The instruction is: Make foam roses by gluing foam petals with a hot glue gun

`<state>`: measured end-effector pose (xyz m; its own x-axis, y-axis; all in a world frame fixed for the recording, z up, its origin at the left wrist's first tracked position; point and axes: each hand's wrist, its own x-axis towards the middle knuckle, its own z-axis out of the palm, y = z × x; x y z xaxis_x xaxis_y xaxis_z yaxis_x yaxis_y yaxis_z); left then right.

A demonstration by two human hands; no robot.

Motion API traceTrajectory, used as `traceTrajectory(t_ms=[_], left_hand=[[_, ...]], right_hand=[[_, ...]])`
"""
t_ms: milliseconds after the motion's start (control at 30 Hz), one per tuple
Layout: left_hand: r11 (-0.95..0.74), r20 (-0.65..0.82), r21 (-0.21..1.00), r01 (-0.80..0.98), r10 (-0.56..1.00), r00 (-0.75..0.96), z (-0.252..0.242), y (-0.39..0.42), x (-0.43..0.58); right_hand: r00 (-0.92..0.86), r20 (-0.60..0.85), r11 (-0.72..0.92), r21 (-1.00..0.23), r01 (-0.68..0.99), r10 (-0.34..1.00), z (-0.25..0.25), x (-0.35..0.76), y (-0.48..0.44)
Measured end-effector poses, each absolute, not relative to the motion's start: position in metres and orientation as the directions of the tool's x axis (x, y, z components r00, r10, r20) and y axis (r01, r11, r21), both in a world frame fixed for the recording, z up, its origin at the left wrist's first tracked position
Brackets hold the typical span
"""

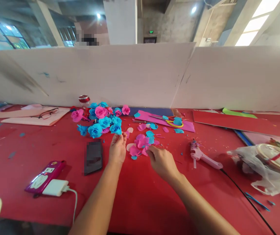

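Note:
My left hand [117, 148] is closed in a pinch at the base of a blue paper flower [116, 128], at the near right edge of a cluster of blue and pink paper flowers [101, 112]. To its right, my right hand [161, 161] bends over a loose pile of pink and blue petals, its fingers closed at the edge of a pink paper petal [145, 150]. The fingertips of that hand are partly hidden. More pink petals [142, 140] and blue petals [150, 134] lie just beyond it on the red tabletop [135, 192].
Scissors with yellow handles [174, 124] lie on pink paper [189, 126] at the back. A pink glue gun [207, 160] with a black cord is on the right, near a bagged cup [274, 160]. A black phone [93, 157] and a purple device [45, 178] with a white plug lie left.

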<state>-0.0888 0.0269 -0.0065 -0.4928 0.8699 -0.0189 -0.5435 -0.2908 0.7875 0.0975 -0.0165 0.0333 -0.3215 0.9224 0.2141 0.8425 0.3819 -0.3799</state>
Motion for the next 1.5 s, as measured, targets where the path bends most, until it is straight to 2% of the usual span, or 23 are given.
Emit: traceTrajectory(t_ms=[133, 200, 267, 333, 433, 500, 600, 667, 733, 800, 833, 867, 933, 1000, 1067, 1167, 1367, 1500], left_hand=[[-0.351, 0.086, 0.863, -0.364, 0.811, -0.578, -0.004, 0.029, -0.106], [-0.377, 0.105, 0.844, -0.381, 0.813, -0.573, 0.001, 0.026, -0.113], [-0.337, 0.087, 0.796, -0.502, 0.886, -0.456, 0.007, 0.021, -0.116], [-0.201, 0.055, 0.765, -0.612, 0.967, -0.249, 0.013, 0.014, -0.113], [0.042, -0.014, 0.790, -0.612, 0.999, 0.051, 0.015, 0.005, -0.102], [0.139, -0.043, 0.811, -0.569, 0.983, 0.178, 0.014, 0.001, -0.095], [0.195, -0.060, 0.799, -0.569, 0.967, 0.248, 0.012, 0.000, -0.096], [0.177, -0.059, 0.774, -0.608, 0.976, 0.209, 0.014, 0.002, -0.103], [0.088, -0.034, 0.755, -0.650, 0.995, 0.096, 0.016, 0.006, -0.114], [-0.060, -0.003, 0.757, -0.651, 0.995, -0.096, 0.019, 0.010, -0.125], [-0.160, 0.016, 0.775, -0.611, 0.972, -0.234, 0.019, 0.012, -0.129], [-0.266, 0.051, 0.804, -0.532, 0.922, -0.384, 0.020, 0.013, -0.133], [-0.434, 0.182, 0.863, -0.258, 0.744, -0.643, 0.020, 0.016, -0.137], [-0.485, 0.340, 0.873, 0.045, 0.540, -0.770, 0.019, 0.018, -0.139], [-0.477, 0.446, 0.848, 0.231, 0.404, -0.799, 0.018, 0.018, -0.141], [-0.485, 0.495, 0.821, 0.301, 0.343, -0.798, 0.017, 0.020, -0.144], [-0.416, 0.461, 0.858, 0.301, 0.363, -0.810, 0.008, 0.023, -0.146], [-0.350, 0.411, 0.901, 0.255, 0.503, -0.761, 0.007, 0.023, -0.135]], right_hand=[[-0.426, 0.172, 0.457, -0.421, 0.783, 0.888, 0.025, 0.086, -0.013], [-0.415, 0.206, 0.461, -0.482, 0.745, 0.886, 0.025, 0.083, -0.012], [-0.345, 0.253, 0.427, -0.584, 0.690, 0.904, 0.027, 0.080, -0.007], [-0.319, 0.294, 0.431, -0.690, 0.581, 0.901, 0.029, 0.076, 0.001], [-0.468, 0.282, 0.486, -0.776, 0.402, 0.838, 0.029, 0.069, 0.011], [-0.552, 0.223, 0.493, -0.769, 0.407, 0.803, 0.026, 0.065, 0.013], [-0.552, 0.140, 0.502, -0.637, 0.585, 0.822, 0.022, 0.068, 0.014], [-0.532, 0.121, 0.513, -0.509, 0.691, 0.838, 0.024, 0.080, 0.021], [-0.480, 0.133, 0.493, -0.370, 0.787, 0.867, 0.033, 0.099, 0.037], [-0.349, 0.179, 0.383, -0.214, 0.899, 0.920, 0.048, 0.122, 0.060], [-0.298, 0.193, 0.332, -0.175, 0.927, 0.935, 0.057, 0.133, 0.073], [-0.256, 0.208, 0.289, -0.145, 0.946, 0.944, 0.066, 0.142, 0.086], [-0.183, 0.253, 0.209, -0.081, 0.974, 0.950, 0.081, 0.150, 0.107], [-0.179, 0.279, 0.195, -0.030, 0.980, 0.943, 0.087, 0.142, 0.122], [-0.239, 0.244, 0.247, -0.005, 0.969, 0.940, 0.081, 0.120, 0.132], [-0.351, 0.101, 0.354, -0.011, 0.935, 0.931, 0.062, 0.080, 0.143], [-0.502, -0.155, 0.496, -0.075, 0.865, 0.851, 0.046, 0.053, 0.155], [-0.640, -0.215, 0.619, -0.164, 0.768, 0.737, 0.043, 0.061, 0.146]])
